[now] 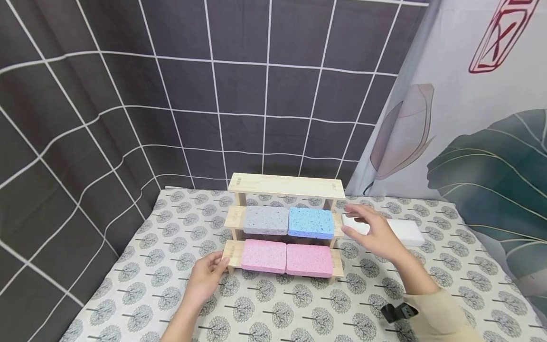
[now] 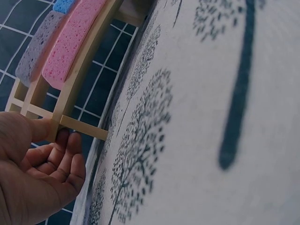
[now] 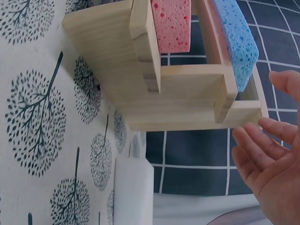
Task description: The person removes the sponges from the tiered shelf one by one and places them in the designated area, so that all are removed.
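Note:
A three-step wooden shelf (image 1: pixel 286 185) stands on the patterned cloth. On its middle step sit a grey sponge (image 1: pixel 266 219) and a blue sponge (image 1: pixel 311 222), side by side. Two pink sponges (image 1: pixel 263 255) lie next to each other on the lowest step. My left hand (image 1: pixel 207 275) pinches the left end of that lowest step between thumb and fingers, as the left wrist view also shows. Beside the shelf's right end, my right hand (image 1: pixel 373 235) has its fingers spread and holds nothing. In the right wrist view its fingertips are close to the wooden side (image 3: pixel 187 105).
A white block (image 1: pixel 406 232) lies on the cloth right of the shelf, partly behind my right hand. The tree-print cloth (image 1: pixel 162 289) covers the table. A dark grid curtain (image 1: pixel 239 90) hangs behind, with a pale printed curtain (image 1: pixel 461 95) at the right.

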The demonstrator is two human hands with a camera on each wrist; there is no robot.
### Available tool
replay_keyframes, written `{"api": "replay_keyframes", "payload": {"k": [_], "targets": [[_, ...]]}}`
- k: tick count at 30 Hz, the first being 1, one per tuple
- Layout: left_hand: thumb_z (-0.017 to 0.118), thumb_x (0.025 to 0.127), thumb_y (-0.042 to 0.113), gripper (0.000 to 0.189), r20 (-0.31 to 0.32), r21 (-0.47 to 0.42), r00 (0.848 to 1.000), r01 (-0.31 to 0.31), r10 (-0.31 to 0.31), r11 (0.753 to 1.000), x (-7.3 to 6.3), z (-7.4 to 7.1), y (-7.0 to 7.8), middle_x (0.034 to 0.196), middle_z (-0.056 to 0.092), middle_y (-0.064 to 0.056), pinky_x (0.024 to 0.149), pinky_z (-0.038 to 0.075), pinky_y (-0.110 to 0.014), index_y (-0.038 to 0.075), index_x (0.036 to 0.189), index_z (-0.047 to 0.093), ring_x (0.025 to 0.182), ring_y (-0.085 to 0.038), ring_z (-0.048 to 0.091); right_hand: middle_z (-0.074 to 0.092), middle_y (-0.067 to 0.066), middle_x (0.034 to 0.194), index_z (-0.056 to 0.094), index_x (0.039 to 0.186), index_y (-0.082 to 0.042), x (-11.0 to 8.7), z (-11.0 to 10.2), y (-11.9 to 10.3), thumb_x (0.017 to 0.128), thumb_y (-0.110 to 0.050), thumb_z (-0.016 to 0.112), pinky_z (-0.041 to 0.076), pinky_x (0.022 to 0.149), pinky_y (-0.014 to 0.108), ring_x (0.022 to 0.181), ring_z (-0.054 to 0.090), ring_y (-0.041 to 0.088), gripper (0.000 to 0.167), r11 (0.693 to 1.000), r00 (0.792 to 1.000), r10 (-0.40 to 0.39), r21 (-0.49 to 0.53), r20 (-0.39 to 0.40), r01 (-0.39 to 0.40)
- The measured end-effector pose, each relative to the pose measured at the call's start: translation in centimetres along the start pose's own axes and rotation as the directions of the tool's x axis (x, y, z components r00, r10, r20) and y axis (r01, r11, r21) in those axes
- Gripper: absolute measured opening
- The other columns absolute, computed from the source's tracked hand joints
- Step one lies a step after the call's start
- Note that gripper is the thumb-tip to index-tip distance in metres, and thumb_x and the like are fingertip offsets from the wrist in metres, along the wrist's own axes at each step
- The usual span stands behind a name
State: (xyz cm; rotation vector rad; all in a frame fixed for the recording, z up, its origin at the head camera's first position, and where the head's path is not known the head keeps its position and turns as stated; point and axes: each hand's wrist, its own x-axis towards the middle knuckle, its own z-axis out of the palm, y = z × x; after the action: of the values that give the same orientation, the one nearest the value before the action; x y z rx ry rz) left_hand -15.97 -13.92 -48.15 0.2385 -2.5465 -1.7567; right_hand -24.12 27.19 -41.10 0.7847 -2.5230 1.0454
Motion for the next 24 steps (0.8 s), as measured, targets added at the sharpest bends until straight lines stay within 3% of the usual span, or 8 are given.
{"api": "replay_keyframes", "payload": {"k": [5, 8, 17, 24], "targets": [[0.063, 0.099, 0.01, 0.038, -0.002, 0.004, 1.0, 0.005, -0.005, 1.0, 0.0, 0.0, 0.0, 0.095, 0.069, -0.011, 0.073, 0.06, -0.025, -0.014, 0.129, 0.057, 0.085, -0.021, 0.07, 0.064, 0.02, 0.125, 0.055, 0.136, 0.006, 0.4, 0.4, -0.4, 0.088, -0.01, 0.077, 0.054, 0.098, 0.046, 0.11, 0.065, 0.037, 0.055, 1.0, 0.999, 0.019, -0.018, 0.029, -0.018], [0.063, 0.099, 0.01, 0.038, -0.004, 0.009, 1.0, 0.009, -0.009, 1.0, 0.0, 0.0, 0.0, 0.094, 0.069, -0.01, 0.073, 0.06, -0.025, -0.013, 0.129, 0.058, 0.085, -0.021, 0.071, 0.064, 0.02, 0.125, 0.055, 0.136, 0.005, 0.6, 0.7, -0.6, 0.089, -0.014, 0.077, 0.053, 0.097, 0.054, 0.11, 0.065, 0.038, 0.056, 0.999, 0.998, 0.032, -0.027, 0.053, -0.03], [0.063, 0.099, 0.011, 0.038, -0.008, 0.016, 1.0, 0.015, -0.015, 1.0, 0.0, 0.0, 0.0, 0.093, 0.069, -0.009, 0.07, 0.059, -0.023, -0.012, 0.129, 0.058, 0.084, -0.02, 0.07, 0.068, 0.013, 0.119, 0.058, 0.134, 0.003, 1.3, 1.5, -0.8, 0.087, -0.02, 0.079, 0.059, 0.081, 0.038, 0.1, 0.067, 0.026, 0.057, 0.998, 0.998, -0.011, -0.061, 0.068, 0.015], [0.063, 0.099, 0.01, 0.039, -0.004, 0.004, 1.0, 0.009, -0.009, 1.0, -0.1, 0.0, 0.1, 0.094, 0.068, -0.01, 0.07, 0.059, -0.024, -0.014, 0.129, 0.058, 0.084, -0.02, 0.069, 0.067, 0.015, 0.117, 0.056, 0.136, 0.007, 1.8, 2.0, -1.1, 0.084, -0.023, 0.082, 0.058, 0.074, 0.034, 0.095, 0.067, 0.023, 0.066, 0.998, 0.995, -0.043, -0.051, 0.085, 0.048]]}}
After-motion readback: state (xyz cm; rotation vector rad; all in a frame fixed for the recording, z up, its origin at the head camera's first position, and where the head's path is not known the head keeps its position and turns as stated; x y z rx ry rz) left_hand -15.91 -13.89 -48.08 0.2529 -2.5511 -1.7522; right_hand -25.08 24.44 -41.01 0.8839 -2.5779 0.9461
